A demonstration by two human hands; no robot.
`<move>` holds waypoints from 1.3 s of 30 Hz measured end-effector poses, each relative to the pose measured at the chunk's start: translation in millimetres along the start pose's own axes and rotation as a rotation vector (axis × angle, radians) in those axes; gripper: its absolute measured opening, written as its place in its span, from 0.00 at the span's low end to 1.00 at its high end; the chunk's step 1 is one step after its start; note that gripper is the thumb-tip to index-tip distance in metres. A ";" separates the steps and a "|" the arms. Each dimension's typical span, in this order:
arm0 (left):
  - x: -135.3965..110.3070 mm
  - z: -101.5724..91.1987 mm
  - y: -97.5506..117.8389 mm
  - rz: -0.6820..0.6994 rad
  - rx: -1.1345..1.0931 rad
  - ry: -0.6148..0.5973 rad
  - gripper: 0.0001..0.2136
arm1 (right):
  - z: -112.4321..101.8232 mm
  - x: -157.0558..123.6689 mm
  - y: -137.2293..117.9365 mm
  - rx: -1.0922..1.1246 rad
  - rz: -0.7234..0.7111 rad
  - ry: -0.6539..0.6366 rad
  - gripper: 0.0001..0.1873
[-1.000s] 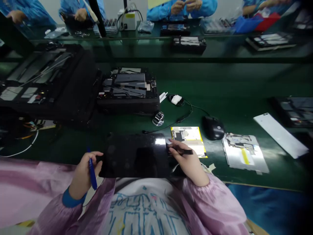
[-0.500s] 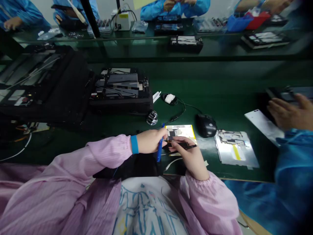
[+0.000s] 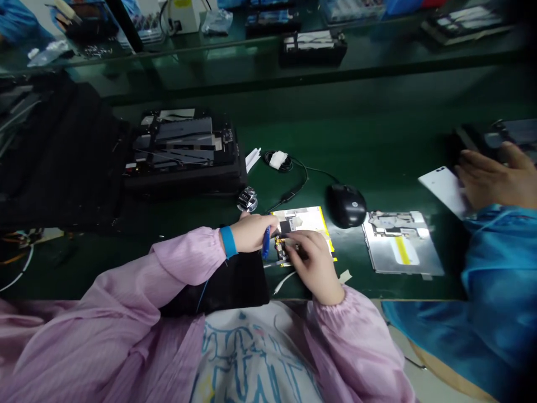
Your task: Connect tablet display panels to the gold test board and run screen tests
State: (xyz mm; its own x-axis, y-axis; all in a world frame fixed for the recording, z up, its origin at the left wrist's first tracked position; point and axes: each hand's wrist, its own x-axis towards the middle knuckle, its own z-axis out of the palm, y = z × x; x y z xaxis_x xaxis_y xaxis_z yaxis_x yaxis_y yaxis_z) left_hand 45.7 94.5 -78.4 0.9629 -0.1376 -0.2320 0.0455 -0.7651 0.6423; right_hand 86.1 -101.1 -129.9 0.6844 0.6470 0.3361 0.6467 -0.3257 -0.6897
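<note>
Left hand: The left hand is closed around a blue pen-shaped tool, held roughly upright; a blue wristband sits at the wrist.
Right hand: The right hand has bent fingers over a small circuit part; whether they grip it or only touch it cannot be told.
Circuit part: Lies between the two hands, at the lower left of a white panel with yellow edges; partly hidden by fingers.
Black flat panel: The black flat panel lies at the near table edge, partly under the left forearm.
White cable: The white cable has its end near the table edge, just below the right hand.
Right of the white panel: A black mouse, then a silver plate bearing a yellow strip.
Beyond the hands: A round metallic item, a coiled black cable and a stack of black devices.
Far right: A co-worker's hand overlaps the end of a white strip; its grip cannot be told.
</note>
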 end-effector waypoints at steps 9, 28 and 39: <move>4.5 -4.1 -11.7 0.069 -0.053 -0.098 0.02 | 1.6 0.1 -0.2 -0.190 -0.109 -0.126 0.14; 10.3 -6.1 4.6 -0.036 0.114 -0.124 0.04 | 2.9 0.7 -0.5 -0.157 -0.080 -0.080 0.13; 10.7 4.9 2.2 0.171 0.016 -0.098 0.06 | -1.2 1.2 -1.0 -0.020 -0.080 -0.011 0.14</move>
State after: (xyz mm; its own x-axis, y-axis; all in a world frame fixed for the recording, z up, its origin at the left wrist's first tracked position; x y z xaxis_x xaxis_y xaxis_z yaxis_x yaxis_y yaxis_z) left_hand 54.8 88.2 -83.0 0.9256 -0.3268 -0.1911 -0.1218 -0.7349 0.6671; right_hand 86.7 -100.9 -128.0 0.6267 0.6790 0.3823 0.7057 -0.2864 -0.6481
